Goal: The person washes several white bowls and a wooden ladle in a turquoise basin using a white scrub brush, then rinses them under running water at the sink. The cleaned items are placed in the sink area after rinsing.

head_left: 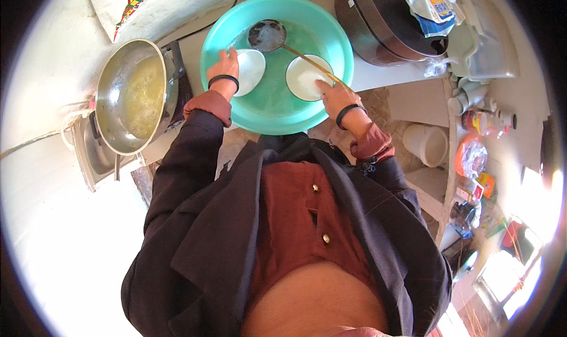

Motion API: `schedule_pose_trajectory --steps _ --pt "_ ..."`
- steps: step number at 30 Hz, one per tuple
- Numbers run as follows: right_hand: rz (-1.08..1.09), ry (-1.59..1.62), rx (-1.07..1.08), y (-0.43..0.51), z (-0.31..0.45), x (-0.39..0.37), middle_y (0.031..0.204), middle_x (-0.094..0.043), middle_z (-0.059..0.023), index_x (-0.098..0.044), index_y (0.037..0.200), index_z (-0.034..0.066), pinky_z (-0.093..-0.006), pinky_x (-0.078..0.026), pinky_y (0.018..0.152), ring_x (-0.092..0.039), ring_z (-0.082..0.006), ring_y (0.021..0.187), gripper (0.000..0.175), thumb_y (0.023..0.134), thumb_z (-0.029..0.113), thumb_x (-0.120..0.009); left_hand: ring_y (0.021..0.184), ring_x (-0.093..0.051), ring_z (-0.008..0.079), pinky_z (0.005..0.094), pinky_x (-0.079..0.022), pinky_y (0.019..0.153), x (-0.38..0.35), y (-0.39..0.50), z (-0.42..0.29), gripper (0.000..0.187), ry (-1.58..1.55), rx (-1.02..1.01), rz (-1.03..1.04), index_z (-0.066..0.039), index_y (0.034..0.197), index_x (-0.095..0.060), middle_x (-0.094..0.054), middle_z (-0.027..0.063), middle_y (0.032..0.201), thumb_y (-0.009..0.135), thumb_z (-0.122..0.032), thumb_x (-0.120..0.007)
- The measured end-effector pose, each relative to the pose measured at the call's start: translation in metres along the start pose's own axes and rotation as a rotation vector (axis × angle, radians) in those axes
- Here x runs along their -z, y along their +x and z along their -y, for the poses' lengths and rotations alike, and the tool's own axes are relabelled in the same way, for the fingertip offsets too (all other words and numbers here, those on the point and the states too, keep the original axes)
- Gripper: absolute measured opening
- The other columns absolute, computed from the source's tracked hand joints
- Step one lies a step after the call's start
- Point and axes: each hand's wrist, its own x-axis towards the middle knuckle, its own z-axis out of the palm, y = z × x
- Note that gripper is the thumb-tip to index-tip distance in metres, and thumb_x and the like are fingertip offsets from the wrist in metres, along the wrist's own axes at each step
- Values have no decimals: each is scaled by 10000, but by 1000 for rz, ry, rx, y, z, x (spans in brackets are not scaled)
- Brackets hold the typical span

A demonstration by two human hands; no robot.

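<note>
A wide green plastic basin [288,126] with cloudy water in it stands before me. At its left side my left hand [224,67] grips the rim of a tilted white bowl [251,71]. A second white bowl [305,73] sits at the right, and my right hand [341,98] has its fingers over that bowl's edge. A long-handled metal ladle [267,35] rests with its round head at the basin's far side. Its handle crosses above the right bowl and reaches my right hand; whether the hand also grips the handle I cannot tell.
Left of the basin, a steel wok [144,97] with yellowish liquid sits beside a metal sink [91,151]. A dark brown lidded container [376,22] stands at the right, with a plastic packet [432,9] on top. Farther right are a white bucket [426,144] and shelves [447,160] with bottles.
</note>
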Motion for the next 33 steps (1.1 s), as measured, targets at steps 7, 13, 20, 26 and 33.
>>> schedule_pose_trajectory --steps 7,13,20,26,33 --pt "-37 -168 37 19 -15 15 1085 -516 -224 -494 1186 194 -463 -479 777 -559 -389 972 371 836 103 -412 818 -588 363 460 -471 715 -18 -40 -79 299 -433 -57 204 -39 1023 -541 -567 201 941 838 -273 -526" --pt "68 -211 130 41 -28 19 1126 -506 -208 -486 1201 220 -468 -451 823 -544 -376 1004 379 848 112 -397 836 -624 323 344 -557 576 -94 -21 -127 341 -1419 677 740 54 1118 -485 -565 206 1057 835 -133 -518" --pt "183 -218 206 36 -11 27 1103 -511 -229 -485 1195 202 -452 -464 796 -560 -374 972 379 842 102 -393 839 -576 454 450 -505 721 -72 -28 -110 412 -651 263 404 39 1155 -394 -507 307 1053 773 -53 -519" --pt "240 -366 418 54 9 -31 1066 -559 -213 -616 1041 69 -416 -495 772 -598 -332 928 266 817 76 -472 812 -573 433 473 -483 712 -48 -37 -98 389 -394 148 209 -8 1136 -360 -465 234 1059 789 -94 -514" --pt "285 -407 492 49 12 -17 1063 -581 -152 -657 970 78 -414 -488 786 -583 -316 970 216 796 117 -534 709 -588 372 425 -500 640 -74 -51 -101 514 -571 89 -205 2 1120 -390 -468 219 1027 705 -128 -664"
